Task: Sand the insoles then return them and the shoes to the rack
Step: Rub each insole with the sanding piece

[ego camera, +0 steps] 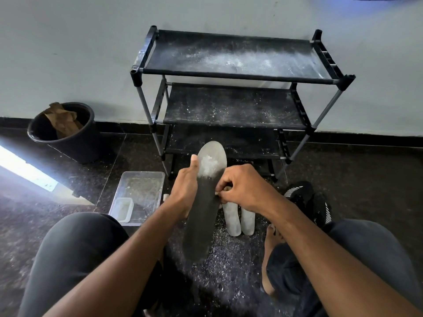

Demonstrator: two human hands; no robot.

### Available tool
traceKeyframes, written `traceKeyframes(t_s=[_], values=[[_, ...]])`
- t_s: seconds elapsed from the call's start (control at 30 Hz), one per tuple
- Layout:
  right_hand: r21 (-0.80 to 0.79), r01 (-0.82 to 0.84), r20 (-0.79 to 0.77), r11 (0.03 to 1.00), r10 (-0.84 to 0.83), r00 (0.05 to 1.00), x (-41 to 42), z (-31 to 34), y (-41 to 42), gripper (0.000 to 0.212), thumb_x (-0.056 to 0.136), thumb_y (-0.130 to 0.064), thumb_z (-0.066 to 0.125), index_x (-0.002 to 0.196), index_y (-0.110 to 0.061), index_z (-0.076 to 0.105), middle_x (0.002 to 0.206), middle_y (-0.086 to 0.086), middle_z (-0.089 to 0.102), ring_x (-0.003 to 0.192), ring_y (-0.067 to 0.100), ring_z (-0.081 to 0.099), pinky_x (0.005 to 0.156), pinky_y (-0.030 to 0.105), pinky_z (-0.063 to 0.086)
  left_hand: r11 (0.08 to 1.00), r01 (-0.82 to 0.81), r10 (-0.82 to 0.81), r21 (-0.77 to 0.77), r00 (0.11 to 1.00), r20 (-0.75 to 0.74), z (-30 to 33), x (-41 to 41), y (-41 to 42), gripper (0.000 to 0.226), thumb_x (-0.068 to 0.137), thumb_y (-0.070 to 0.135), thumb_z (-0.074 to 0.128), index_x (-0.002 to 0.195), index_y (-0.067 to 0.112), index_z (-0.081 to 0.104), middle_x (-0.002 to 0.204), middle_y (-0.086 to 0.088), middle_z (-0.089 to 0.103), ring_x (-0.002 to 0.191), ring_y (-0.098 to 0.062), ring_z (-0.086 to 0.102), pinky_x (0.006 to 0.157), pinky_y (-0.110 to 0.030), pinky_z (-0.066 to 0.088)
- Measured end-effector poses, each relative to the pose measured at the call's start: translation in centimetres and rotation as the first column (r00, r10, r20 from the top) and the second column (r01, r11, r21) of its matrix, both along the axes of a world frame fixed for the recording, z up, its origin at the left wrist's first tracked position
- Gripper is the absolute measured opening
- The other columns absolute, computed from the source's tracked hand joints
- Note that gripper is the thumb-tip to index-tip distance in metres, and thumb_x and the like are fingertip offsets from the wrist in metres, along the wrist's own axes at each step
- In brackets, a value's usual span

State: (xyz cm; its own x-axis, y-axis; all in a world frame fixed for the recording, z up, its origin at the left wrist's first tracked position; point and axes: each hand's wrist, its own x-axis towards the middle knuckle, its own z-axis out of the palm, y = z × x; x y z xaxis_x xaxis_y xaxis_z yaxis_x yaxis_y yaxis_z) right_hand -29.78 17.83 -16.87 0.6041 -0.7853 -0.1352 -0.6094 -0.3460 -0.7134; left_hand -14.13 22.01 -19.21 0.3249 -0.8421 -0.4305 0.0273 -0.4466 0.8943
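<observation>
My left hand [185, 191] grips a long dark grey insole [203, 209] along its left edge, thumb up beside the pale, dusty toe end. At the insole's right edge my right hand [242, 186] pinches a small piece, probably sandpaper, which is mostly hidden by the fingers. Two pale insoles [239, 219] lie side by side on the floor just beyond. Black shoes [306, 200] with white stripes sit on the floor to the right. The black three-shelf shoe rack [231, 76] stands against the wall ahead, its shelves dusted white and bare.
A clear plastic tray [139, 195] holding a small white box [123, 209] sits on the floor at left. A black bucket [66, 133] with brown paper stands by the wall. Dust and shavings cover the dark floor between my knees.
</observation>
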Motion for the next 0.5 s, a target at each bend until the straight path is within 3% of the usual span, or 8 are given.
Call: traceKeyframes(t_s=[0.07,0.13,0.27,0.37,0.43,0.5], values=[[-0.001,0.064,0.036,0.998,-0.064,0.997,-0.1,-0.1,-0.2,0.013,0.082,-0.003,0.076,0.075,-0.014,0.075,0.073,0.004,0.071,0.063,0.012,0.07,0.063,0.027,0.059,0.999,0.032,-0.033,-0.012,0.996,-0.079,0.5,-0.4,0.3,0.078,0.109,0.059,0.026,0.089,-0.001,0.072,0.07,-0.015,0.071,0.058,-0.028,0.068,0.061,-0.038,0.062],[-0.13,0.131,0.032,0.983,-0.128,0.991,0.0,-0.5,-0.6,0.009,0.082,-0.005,0.075,0.077,-0.012,0.077,0.078,0.001,0.069,0.068,0.011,0.067,0.062,0.021,0.053,0.993,0.116,-0.118,-0.026,0.98,-0.161,1.0,-0.9,0.6,0.072,0.112,0.051,0.023,0.089,0.002,0.072,0.065,-0.014,0.073,0.052,-0.022,0.072,0.047,-0.03,0.058],[-0.272,0.286,0.117,0.919,-0.264,0.957,-0.1,-1.0,-1.5,0.012,0.081,0.0,0.071,0.078,-0.01,0.077,0.083,0.0,0.064,0.072,0.009,0.062,0.064,0.016,0.049,0.971,0.222,-0.235,-0.084,0.947,-0.217,1.2,-1.8,1.2,0.075,0.111,0.051,0.022,0.101,-0.006,0.07,0.071,-0.019,0.075,0.057,-0.027,0.074,0.05,-0.031,0.059],[-0.221,0.2,0.118,0.954,-0.178,0.977,0.6,-0.8,-0.3,0.012,0.082,-0.002,0.071,0.082,-0.011,0.078,0.083,0.0,0.066,0.07,0.011,0.065,0.063,0.022,0.054,0.988,0.115,-0.128,-0.1,0.981,-0.144,0.4,-1.3,0.6,0.073,0.112,0.048,0.025,0.085,-0.002,0.07,0.063,-0.01,0.072,0.052,-0.02,0.071,0.048,-0.026,0.055],[-0.126,0.115,0.096,0.985,-0.103,0.99,1.0,-0.7,0.7,0.008,0.084,-0.006,0.072,0.083,-0.012,0.078,0.082,0.001,0.068,0.064,0.017,0.068,0.058,0.033,0.058,0.99,0.09,-0.099,-0.108,0.992,-0.075,0.0,-0.9,0.5,0.079,0.11,0.056,0.028,0.089,-0.009,0.07,0.072,-0.011,0.07,0.068,-0.025,0.069,0.059,-0.029,0.056],[-0.074,0.165,0.13,0.983,-0.155,0.979,1.1,-0.8,0.6,0.005,0.084,-0.009,0.075,0.082,-0.012,0.077,0.079,0.003,0.07,0.06,0.018,0.068,0.056,0.036,0.059,0.99,0.091,-0.101,-0.105,0.991,-0.091,0.0,-0.9,0.6,0.075,0.111,0.051,0.029,0.089,-0.005,0.072,0.069,-0.009,0.072,0.065,-0.022,0.07,0.058,-0.029,0.058]])
